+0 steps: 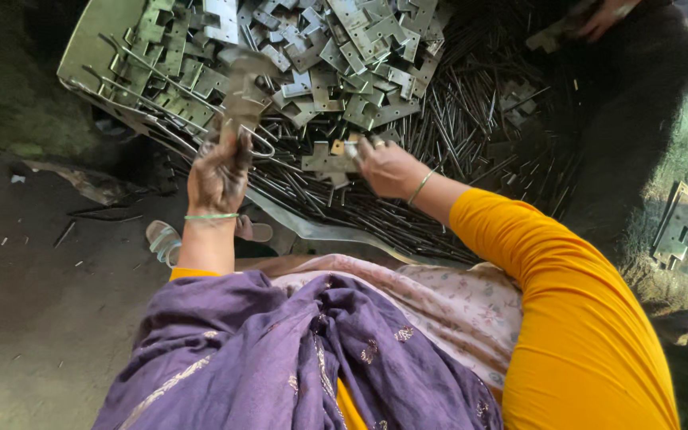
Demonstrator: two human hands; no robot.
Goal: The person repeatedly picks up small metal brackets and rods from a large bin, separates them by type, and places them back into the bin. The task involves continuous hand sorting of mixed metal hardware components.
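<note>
My left hand is raised over the pile and grips a grey metal hinge plate with a bent wire pin hanging from it. My right hand holds another flat metal hinge plate just to the right of it. Both hands are dirty and wear thin bangles. Below them lies a heap of stamped metal hinge plates and long thin metal pins on a metal tray.
Another person's hand reaches into the pile at the top right. Loose hinge plates lie on the ground at the right. A sandalled foot rests on the dark concrete floor at the left. Purple scarf and yellow sleeve fill the foreground.
</note>
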